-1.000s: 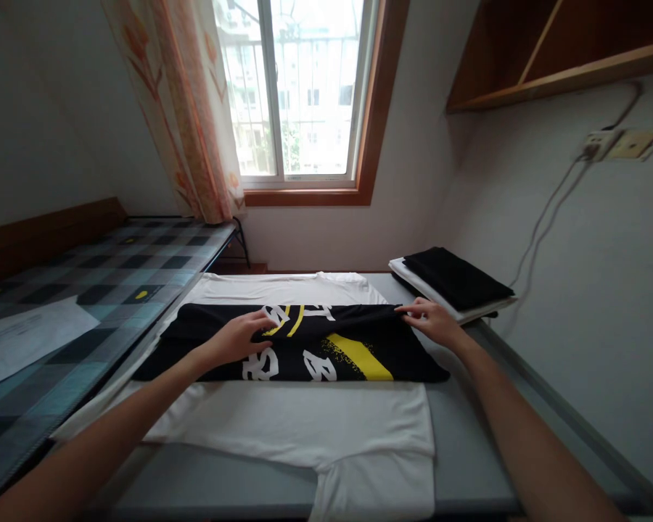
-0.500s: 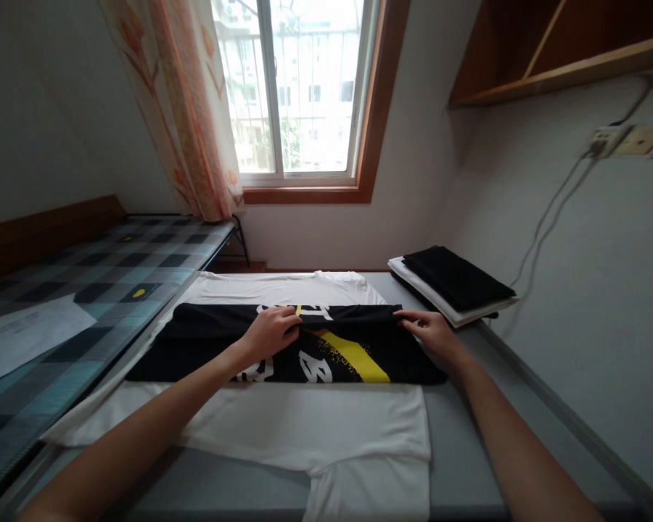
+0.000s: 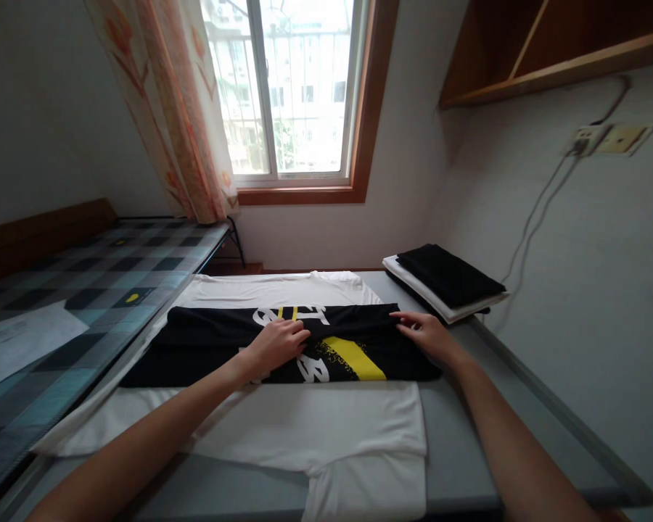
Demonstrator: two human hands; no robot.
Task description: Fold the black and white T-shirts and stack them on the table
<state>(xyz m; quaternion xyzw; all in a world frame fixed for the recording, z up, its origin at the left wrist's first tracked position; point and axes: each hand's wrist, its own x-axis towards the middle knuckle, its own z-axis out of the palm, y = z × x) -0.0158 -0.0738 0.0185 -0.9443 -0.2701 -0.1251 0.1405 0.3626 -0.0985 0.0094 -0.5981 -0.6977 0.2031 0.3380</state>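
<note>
Head view: two forearms enter from the lower edge, where the picture cuts both off.
Checked mattress (image 3: 81, 283): one, at far left, cut off by the left edge; a wooden board (image 3: 38, 226) runs behind it.
Paper sheet (image 3: 27, 341): one, lying on the mattress, partly out of frame; its print is too faint to read.
Floral curtain (image 3: 160, 101): one, covering the left side of the window (image 3: 307, 94), whose two panes are washed out by daylight.
White shirt (image 3: 331, 417): one, spread on the grey table (image 3: 457, 464); its middle is hidden under the black cloth, and the left forearm crosses its near side.
Left hand (image 3: 277, 342): on the black garment's print, fingers bent down against the cloth; whether they pinch it cannot be told.
Black garment (image 3: 196, 351): one, folded into a long band across the white shirt, with white lettering and yellow marks partly covered by the left hand.
Right hand (image 3: 427, 337): at the band's far right corner, forefinger and thumb extended to the edge; whether cloth is gripped cannot be told.
Folded stack (image 3: 449, 279): black on top, white beneath, something dark lowest; exact count unclear.
Wooden shelf (image 3: 500, 61): upper right, cut off, its interior dark.
Wall sockets (image 3: 628, 139): two plates side by side, a cord (image 3: 530, 225) hanging down behind the stack.
</note>
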